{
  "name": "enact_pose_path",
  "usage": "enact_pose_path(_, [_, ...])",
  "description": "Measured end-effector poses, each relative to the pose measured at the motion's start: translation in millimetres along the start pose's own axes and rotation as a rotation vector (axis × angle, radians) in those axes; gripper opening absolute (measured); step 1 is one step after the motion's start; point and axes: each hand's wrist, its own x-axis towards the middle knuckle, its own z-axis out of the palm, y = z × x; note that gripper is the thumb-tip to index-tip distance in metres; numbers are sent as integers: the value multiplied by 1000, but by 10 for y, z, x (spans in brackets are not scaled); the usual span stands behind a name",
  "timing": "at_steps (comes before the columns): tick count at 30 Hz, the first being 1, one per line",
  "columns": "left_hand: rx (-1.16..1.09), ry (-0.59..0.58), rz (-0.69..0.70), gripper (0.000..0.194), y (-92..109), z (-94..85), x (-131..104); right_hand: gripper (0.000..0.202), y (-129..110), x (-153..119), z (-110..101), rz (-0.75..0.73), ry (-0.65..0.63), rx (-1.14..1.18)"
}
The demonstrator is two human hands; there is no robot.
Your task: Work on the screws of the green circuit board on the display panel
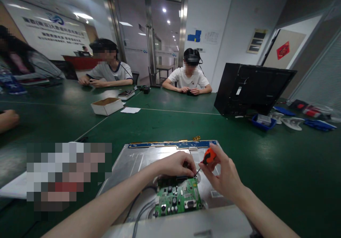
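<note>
My right hand [226,174] grips a short screwdriver [209,156] with an orange and black handle, its thin shaft slanting down to the far right corner of a green circuit board [178,197]. At that same corner, the fingers of my left hand [179,164] are pinched together beside the screwdriver's tip; whatever they hold is hidden. The board lies on a silvery metal panel [125,160], and grey cables [144,209] run along its left side. A narrow blue circuit strip [170,145] lines the panel's far edge.
Beyond the panel, a white open box [106,107] and a paper sheet [130,110] lie on the green table [170,124]. A black monitor housing [253,88] stands right, near a blue tray [263,123]. Several people sit around the table; one person's hand [9,120] shows at left.
</note>
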Motion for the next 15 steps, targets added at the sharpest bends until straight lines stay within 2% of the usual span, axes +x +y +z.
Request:
enact_pose_path(7, [-13,1,-19,6,-11,6,0,66,0,-15,-26,47,-69,71])
enact_pose_path(15, [-9,19,-44,5,-33,7,8,66,17,-21,-28,69,-66,73])
